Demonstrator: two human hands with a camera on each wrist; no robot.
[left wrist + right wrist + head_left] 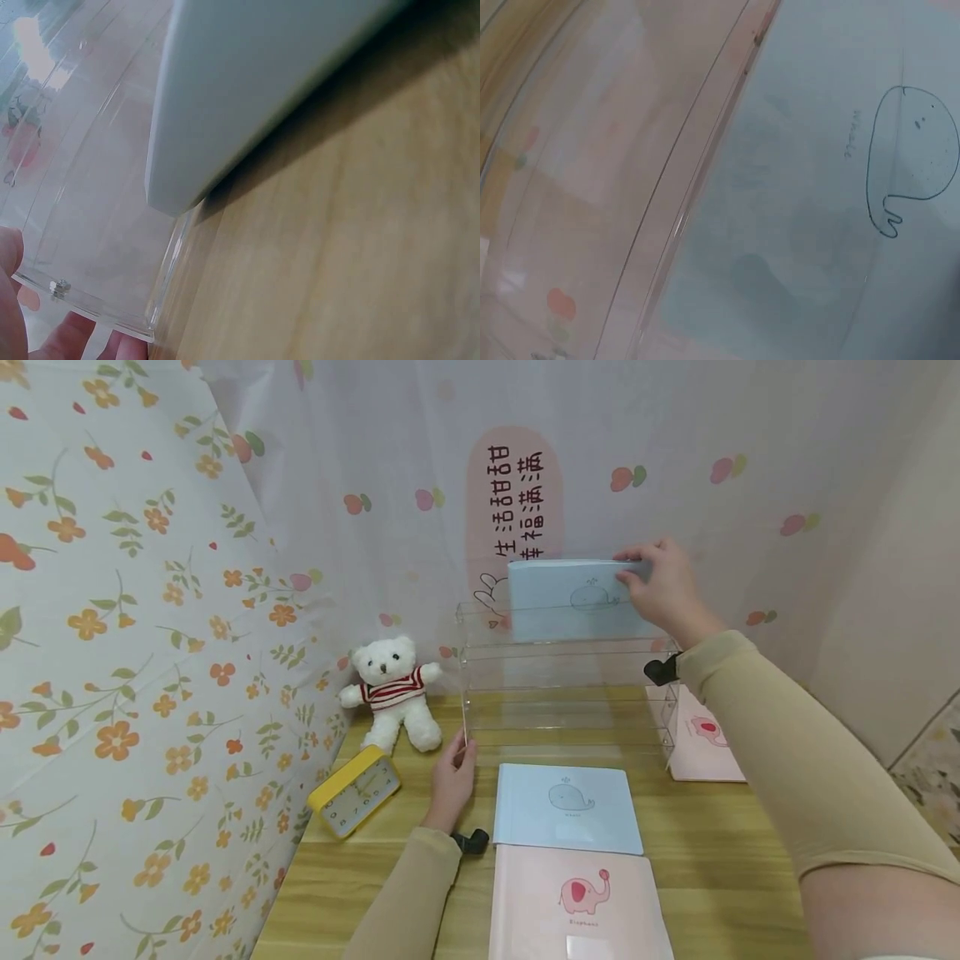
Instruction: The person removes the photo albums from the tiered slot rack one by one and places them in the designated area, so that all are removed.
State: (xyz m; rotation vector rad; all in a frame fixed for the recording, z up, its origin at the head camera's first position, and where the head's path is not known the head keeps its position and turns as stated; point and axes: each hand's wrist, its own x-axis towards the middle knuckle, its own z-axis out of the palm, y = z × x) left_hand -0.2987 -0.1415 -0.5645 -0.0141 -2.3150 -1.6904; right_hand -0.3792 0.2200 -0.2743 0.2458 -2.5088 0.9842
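A clear acrylic rack (467,693) with several tiers stands upright on the table. At its top, my right hand (669,597) pinches the upper right corner of a light blue album (551,597) with a whale drawing. The album's lower part shows through the rack's top clear panel; in the right wrist view its lower edge lies along a clear ledge (679,225). My left hand (452,781) grips the rack's lower left side, its fingers (67,337) around the clear edge in the left wrist view.
In front of the rack lie another blue whale album (525,810) and a pink elephant album (525,902). A further pink elephant album (705,756) is at the rack's right. On the left are a white teddy bear (390,693) and a yellow clock (356,789). A printed curtain hangs behind.
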